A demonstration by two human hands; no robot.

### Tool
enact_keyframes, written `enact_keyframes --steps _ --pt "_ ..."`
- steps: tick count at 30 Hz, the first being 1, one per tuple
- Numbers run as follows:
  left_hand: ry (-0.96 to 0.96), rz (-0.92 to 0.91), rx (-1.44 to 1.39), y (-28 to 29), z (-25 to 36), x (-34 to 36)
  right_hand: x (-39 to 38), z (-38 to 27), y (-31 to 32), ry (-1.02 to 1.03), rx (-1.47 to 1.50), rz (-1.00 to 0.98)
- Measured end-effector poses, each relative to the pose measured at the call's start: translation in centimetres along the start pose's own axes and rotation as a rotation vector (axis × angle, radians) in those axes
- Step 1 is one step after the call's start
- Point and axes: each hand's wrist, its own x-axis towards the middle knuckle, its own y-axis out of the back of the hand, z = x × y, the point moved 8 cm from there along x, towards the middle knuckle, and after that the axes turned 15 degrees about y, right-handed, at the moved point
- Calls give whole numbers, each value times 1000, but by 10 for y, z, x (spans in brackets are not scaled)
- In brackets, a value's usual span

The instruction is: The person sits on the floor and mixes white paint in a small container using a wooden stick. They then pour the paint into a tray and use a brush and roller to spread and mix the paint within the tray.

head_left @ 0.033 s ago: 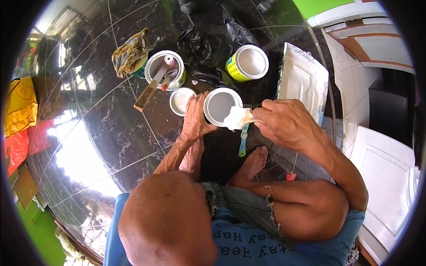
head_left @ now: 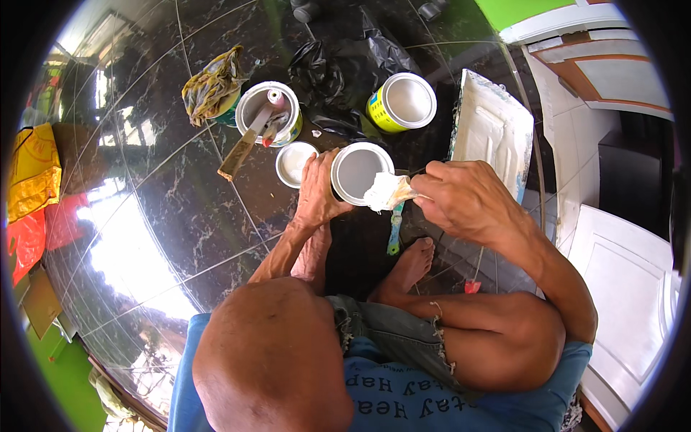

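My left hand (head_left: 319,189) is closed round the left side of an open can of grey paint (head_left: 358,171). Pinched in my right hand (head_left: 464,198) is a brush (head_left: 390,190) thickly coated in white, held over the can's lower right rim. A small round white lid or shallow tub (head_left: 294,165) lies beside my left hand. A blue-green handled tool (head_left: 394,230) shows under the brush, its upper end hidden. Behind are a can (head_left: 247,102) with a roller and flat wooden-handled tools in it, and a yellow-labelled can (head_left: 401,105).
A white-stained paint tray (head_left: 484,133) lies right. A crumpled yellow rag (head_left: 212,88) tops another container; black plastic bags (head_left: 317,72) lie behind. Yellow and red bags (head_left: 32,173) are at far left, a white panel door (head_left: 615,288) at right. My legs and bare foot frame the near floor.
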Motion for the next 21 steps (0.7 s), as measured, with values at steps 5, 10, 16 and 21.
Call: enact_keyframes --steps 5,10,16,21 --pt "10 -20 0 -1 0 4 -1 3 1 -12 21 -36" --pt "36 -60 5 -5 -3 6 1 3 8 -4 5 -16" --pt "30 -62 -1 -3 -3 4 -8 3 31 -79 66 86" --pt "-15 -10 -7 -2 -3 2 -5 -5 38 20 36 183"
